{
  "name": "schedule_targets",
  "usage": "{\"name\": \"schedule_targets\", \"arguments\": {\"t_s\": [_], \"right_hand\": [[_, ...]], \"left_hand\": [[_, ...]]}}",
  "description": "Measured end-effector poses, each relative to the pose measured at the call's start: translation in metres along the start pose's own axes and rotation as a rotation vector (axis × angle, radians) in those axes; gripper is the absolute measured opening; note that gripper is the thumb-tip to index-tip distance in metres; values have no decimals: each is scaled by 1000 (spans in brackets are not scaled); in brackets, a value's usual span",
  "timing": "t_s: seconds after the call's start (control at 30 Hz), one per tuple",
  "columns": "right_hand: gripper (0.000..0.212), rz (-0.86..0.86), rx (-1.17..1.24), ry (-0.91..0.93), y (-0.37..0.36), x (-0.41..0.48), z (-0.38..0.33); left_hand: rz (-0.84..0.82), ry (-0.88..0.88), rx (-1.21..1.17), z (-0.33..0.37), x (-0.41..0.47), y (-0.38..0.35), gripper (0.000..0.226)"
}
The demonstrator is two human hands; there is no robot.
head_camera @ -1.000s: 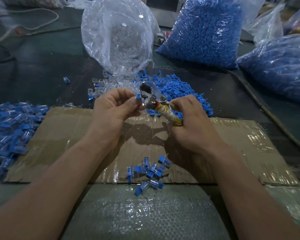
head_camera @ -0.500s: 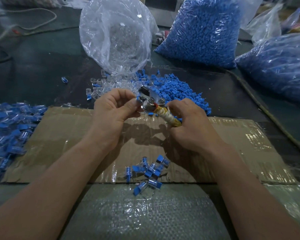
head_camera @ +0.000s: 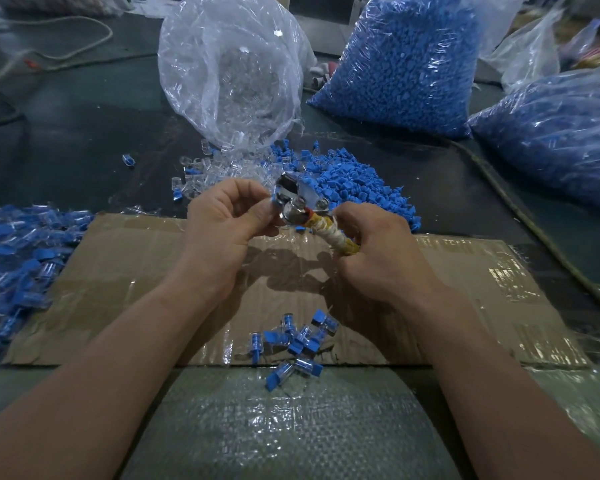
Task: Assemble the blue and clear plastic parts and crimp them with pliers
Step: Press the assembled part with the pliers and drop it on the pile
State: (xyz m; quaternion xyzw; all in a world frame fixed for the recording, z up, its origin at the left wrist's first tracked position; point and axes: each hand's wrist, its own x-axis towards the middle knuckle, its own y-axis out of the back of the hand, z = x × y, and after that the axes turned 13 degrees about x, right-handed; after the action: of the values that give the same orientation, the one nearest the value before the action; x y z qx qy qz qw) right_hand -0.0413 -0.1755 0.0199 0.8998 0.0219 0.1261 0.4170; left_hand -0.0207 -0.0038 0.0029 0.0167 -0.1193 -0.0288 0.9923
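My left hand [head_camera: 222, 220] pinches a small blue and clear part [head_camera: 277, 201] and holds it at the shiny jaws of the pliers [head_camera: 297, 202]. My right hand [head_camera: 378, 251] grips the pliers' handles, which are wrapped in yellow and white tape [head_camera: 338, 237]. Both hands hover above a taped cardboard sheet [head_camera: 118, 271]. A small heap of assembled blue and clear pieces [head_camera: 297, 341] lies on the cardboard's near edge. Loose blue parts [head_camera: 354, 181] and loose clear parts [head_camera: 222, 168] are piled just behind the hands.
An open clear bag of clear parts [head_camera: 232, 74] lies behind the piles. Two full bags of blue parts [head_camera: 406, 60] [head_camera: 561, 133] stand at the back right. A large heap of assembled pieces [head_camera: 18, 254] covers the left. A cord [head_camera: 534, 223] runs along the right.
The hands and pliers have stayed almost in place; the pliers' head has shifted slightly against the part in my left fingers.
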Motion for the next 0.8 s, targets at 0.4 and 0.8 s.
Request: {"name": "schedule_targets", "arguments": {"t_s": [0.4,0.8], "right_hand": [[25,13,-25,12,-5,1,4],[31,238,71,-118,6,5,23]], "left_hand": [[19,2,96,4,-3,0,13],[-362,264,168,14,-7,1,12]]}}
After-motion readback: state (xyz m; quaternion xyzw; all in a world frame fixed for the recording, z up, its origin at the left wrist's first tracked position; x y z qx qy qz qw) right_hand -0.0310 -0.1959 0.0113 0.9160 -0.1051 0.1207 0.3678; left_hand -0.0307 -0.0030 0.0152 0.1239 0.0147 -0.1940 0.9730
